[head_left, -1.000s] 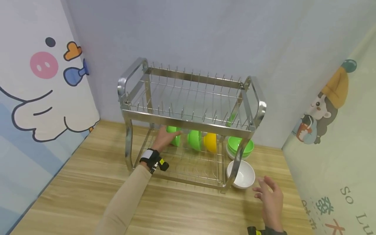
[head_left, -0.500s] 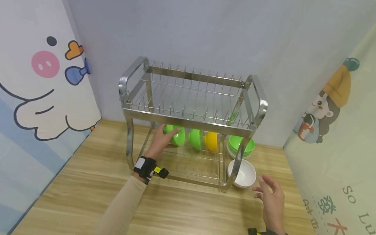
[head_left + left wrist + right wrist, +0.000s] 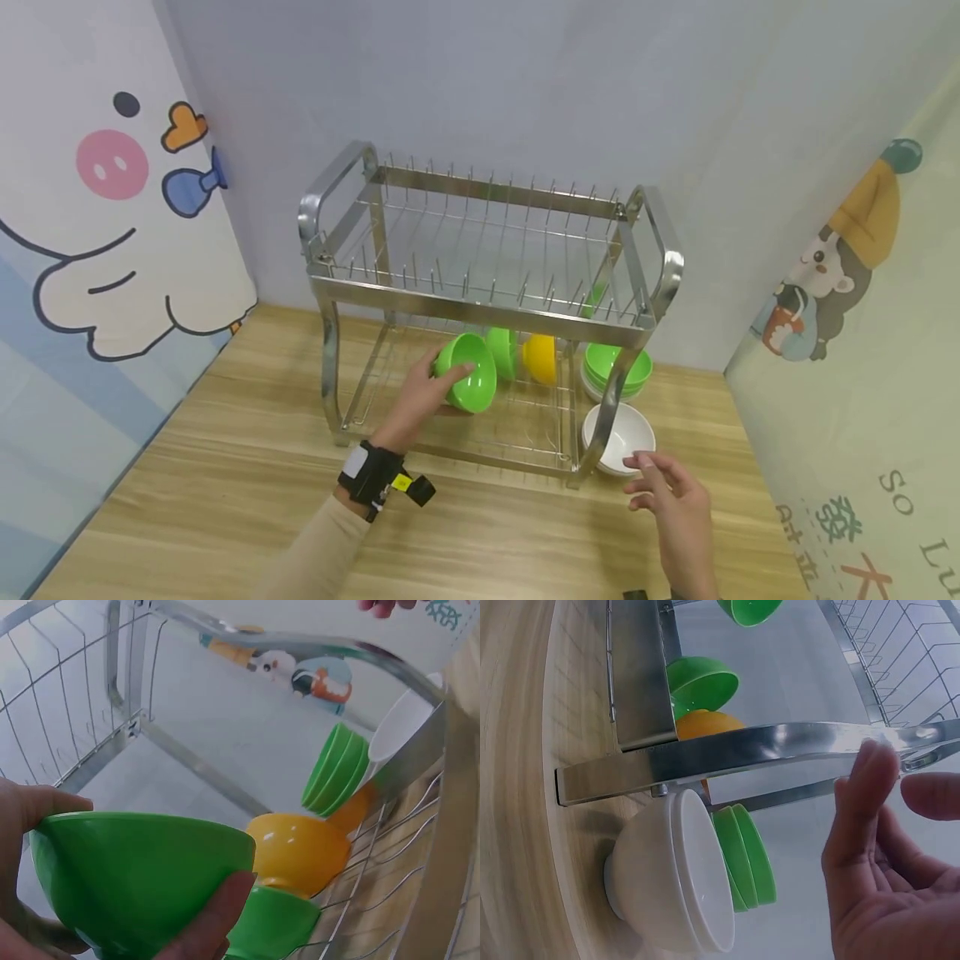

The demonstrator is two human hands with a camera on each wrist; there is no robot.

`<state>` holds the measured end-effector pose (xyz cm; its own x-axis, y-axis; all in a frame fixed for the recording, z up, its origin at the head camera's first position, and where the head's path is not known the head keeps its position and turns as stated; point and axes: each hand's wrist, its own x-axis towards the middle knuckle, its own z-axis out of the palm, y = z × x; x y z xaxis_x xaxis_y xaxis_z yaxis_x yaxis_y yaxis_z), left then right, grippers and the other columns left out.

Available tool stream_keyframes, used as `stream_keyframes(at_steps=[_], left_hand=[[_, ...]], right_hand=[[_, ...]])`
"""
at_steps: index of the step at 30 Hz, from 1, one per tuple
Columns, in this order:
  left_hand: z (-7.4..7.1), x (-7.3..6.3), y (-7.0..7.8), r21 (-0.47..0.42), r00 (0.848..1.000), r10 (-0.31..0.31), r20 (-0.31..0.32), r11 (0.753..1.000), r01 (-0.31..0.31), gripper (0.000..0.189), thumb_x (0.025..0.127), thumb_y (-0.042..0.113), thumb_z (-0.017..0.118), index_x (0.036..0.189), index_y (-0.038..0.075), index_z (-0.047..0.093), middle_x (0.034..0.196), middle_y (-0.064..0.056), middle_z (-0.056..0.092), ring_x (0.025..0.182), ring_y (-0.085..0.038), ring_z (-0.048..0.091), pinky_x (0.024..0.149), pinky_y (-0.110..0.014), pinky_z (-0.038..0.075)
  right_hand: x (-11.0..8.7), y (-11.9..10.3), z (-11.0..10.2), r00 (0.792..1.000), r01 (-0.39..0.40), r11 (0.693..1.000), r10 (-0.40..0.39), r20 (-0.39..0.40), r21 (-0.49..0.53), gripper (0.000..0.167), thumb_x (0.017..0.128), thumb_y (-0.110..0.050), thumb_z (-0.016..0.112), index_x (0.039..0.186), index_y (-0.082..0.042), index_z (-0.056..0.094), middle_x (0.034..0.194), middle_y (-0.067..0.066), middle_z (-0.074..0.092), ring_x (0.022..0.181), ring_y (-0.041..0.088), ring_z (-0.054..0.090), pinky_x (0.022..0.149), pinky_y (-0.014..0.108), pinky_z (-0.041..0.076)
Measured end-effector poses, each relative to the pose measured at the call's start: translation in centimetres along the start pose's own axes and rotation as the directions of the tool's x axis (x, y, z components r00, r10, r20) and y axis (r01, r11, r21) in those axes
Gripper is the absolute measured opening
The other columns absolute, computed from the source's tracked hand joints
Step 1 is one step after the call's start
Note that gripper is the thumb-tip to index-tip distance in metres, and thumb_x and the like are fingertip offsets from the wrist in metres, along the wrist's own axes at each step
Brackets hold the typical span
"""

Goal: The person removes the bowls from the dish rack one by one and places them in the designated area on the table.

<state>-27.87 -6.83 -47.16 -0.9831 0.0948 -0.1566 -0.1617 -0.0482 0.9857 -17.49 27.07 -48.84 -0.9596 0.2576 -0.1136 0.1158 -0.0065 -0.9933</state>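
My left hand [image 3: 426,396] grips a green bowl [image 3: 474,379] by its side, thumb over the rim, between the two tiers of a metal dish rack [image 3: 480,312]. In the left wrist view the held bowl [image 3: 142,877] fills the lower left. Behind it, another green bowl [image 3: 501,354] and a yellow bowl [image 3: 540,360] stand on edge in the lower tier. My right hand [image 3: 677,508], fingers loosely bent and holding nothing, is beside the white bowls [image 3: 628,437] right of the rack. In the right wrist view those white bowls [image 3: 671,874] are nested.
Behind the white bowls stands a stack of green bowls [image 3: 618,371] by the rack's right leg. Upright wire prongs line the upper tier. The rack stands on a wooden table [image 3: 480,542], with a grey wall [image 3: 510,83] behind and printed panels at both sides.
My left hand has drawn the green bowl from its place at the left of the lower tier, forward and right, its opening tilting up. My right hand has shifted slightly left toward the white bowls.
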Motion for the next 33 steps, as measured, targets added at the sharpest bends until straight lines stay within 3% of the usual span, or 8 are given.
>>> stream_keyframes(at_steps=[7,17,22,25,33], left_hand=[[1.7,-2.9,-2.2,0.048,0.996,-0.06,0.06,0.997,0.057,0.069,0.101,0.031,0.065,0.161,0.013,0.037,0.143,-0.021,0.059,0.112,-0.026,0.069,0.095,-0.041,0.064],[3.5,-6.3,-3.1,-0.007,0.98,-0.116,0.159,0.993,0.119,0.072,0.098,0.024,0.061,0.163,0.006,0.034,0.147,-0.026,0.054,0.114,-0.026,0.066,0.094,-0.041,0.062],[4.2,-7.5,-3.4,-0.026,0.973,-0.123,0.194,0.991,0.131,0.071,0.098,0.023,0.06,0.162,0.003,0.034,0.149,-0.025,0.053,0.116,-0.024,0.063,0.095,-0.035,0.057],[4.4,-8.0,-3.6,-0.057,0.967,-0.116,0.228,0.99,0.133,0.072,0.098,0.022,0.059,0.163,0.003,0.032,0.149,-0.026,0.052,0.114,-0.023,0.065,0.095,-0.037,0.06],[4.8,-8.8,-3.9,-0.137,0.954,-0.114,0.277,0.978,0.157,0.077,0.1,0.023,0.058,0.166,0.002,0.023,0.155,-0.026,0.047,0.114,-0.018,0.064,0.097,-0.039,0.06]], right_hand=[[-0.7,0.8,1.4,0.99,0.07,0.998,-0.069,0.121,0.002,0.036,0.107,-0.02,0.063,0.13,0.008,0.063,0.112,-0.004,0.08,0.073,0.013,0.072,0.061,0.027,0.062],[-1.8,2.1,5.3,0.971,0.048,0.999,-0.049,0.235,0.009,0.041,0.104,-0.014,0.066,0.14,0.005,0.06,0.121,-0.009,0.078,0.071,0.016,0.075,0.059,0.027,0.062],[-2.3,2.4,7.0,0.959,0.017,0.999,-0.025,0.282,0.032,0.05,0.102,-0.01,0.066,0.15,0.0,0.053,0.138,0.013,0.071,0.066,0.018,0.075,0.053,0.027,0.06],[-2.6,2.3,7.8,0.953,0.005,0.999,-0.02,0.303,0.05,0.051,0.101,-0.008,0.065,0.151,-0.001,0.053,0.145,0.029,0.061,0.064,0.019,0.074,0.052,0.026,0.06],[-3.1,2.3,8.8,0.959,-0.031,0.999,0.021,0.284,0.033,0.055,0.097,-0.005,0.071,0.149,-0.002,0.055,0.141,0.03,0.063,0.053,0.016,0.064,0.047,0.024,0.057]])
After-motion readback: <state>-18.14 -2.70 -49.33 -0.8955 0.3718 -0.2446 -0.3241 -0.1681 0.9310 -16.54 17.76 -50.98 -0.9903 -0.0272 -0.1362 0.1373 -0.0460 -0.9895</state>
